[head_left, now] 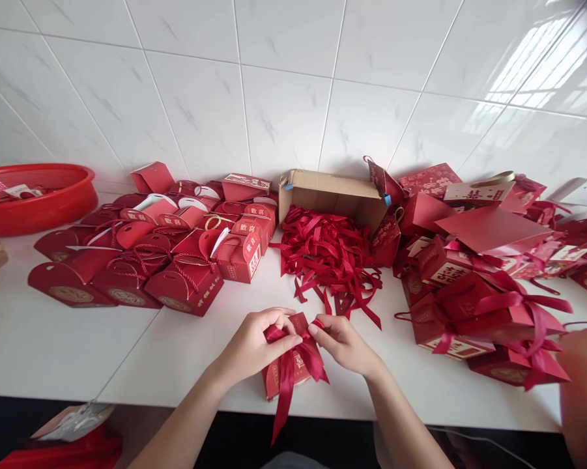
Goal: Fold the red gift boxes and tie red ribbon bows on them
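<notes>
A red gift box (272,381) lies on the white table near its front edge, between my hands. Across its top runs a dark red satin ribbon (286,384), partly looped, with one tail hanging past the table edge. My left hand (260,340) is closed on the ribbon, thumb and fingers pinching it over the box. From the other side my right hand (341,340) pinches a loop of the same ribbon between thumb and forefinger. My fingers hide part of the ribbon's crossing.
Red boxes with cord handles (186,280) stand in rows at left, near a red plastic basket (73,202). Behind my hands, loose ribbons (322,254) spill from a cardboard box (329,184). Ribboned boxes (498,306) pile up at right. Other people's hands (584,365) show at both edges.
</notes>
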Demonstrator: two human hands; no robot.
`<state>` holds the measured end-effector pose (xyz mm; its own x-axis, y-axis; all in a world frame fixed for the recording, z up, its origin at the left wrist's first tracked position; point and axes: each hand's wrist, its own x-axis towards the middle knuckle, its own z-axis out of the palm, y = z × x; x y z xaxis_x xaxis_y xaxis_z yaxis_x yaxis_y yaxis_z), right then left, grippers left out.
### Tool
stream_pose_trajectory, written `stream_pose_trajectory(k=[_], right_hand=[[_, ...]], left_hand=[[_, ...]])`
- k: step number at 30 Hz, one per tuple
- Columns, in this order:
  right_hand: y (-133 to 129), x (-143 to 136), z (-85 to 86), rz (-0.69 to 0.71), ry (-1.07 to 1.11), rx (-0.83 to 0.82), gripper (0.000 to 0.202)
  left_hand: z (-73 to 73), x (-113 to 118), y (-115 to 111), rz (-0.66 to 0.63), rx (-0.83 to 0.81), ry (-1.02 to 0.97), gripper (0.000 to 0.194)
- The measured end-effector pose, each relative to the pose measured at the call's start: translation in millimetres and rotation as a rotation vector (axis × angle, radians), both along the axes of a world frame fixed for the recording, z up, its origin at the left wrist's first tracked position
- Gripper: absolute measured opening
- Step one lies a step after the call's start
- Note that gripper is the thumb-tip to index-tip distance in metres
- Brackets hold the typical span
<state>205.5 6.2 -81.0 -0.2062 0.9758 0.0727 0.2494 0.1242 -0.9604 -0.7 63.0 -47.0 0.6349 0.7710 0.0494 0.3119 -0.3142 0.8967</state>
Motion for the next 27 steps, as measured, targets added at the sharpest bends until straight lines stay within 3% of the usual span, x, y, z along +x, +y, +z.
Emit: stream_pose_trajectory(k=[10,22,25,26,27], right_hand=[[-1.4,-3.1,-4.0,-0.120,-0.053,0.186,0.049],[-10.4,-3.3,-9.9,-0.234,-0.047,0.234,0.048],[-16.2,7.0,-16.6,-0.184,0.003,0.202,0.043],[-18.5,11.8,-19.6,-0.127,0.028,0.180,0.039],[-20.9,16.1,-22.9,-0.046,0.043,0.154,0.047]], left_hand=[[-6.4,3.6,0.2,0.036,0.014,0.006,0.020],[-7.8,3.4,-1.5,0.038,-0.010,-0.003,0.019],[-5.6,1.1,-1.3,0.016,-0.045,0.018,0.017],[-5.0,0.7,-1.4,0.008,-0.050,0.024,0.016],[-4.9,0.9,-1.7,-0.001,-0.048,0.029,0.016]])
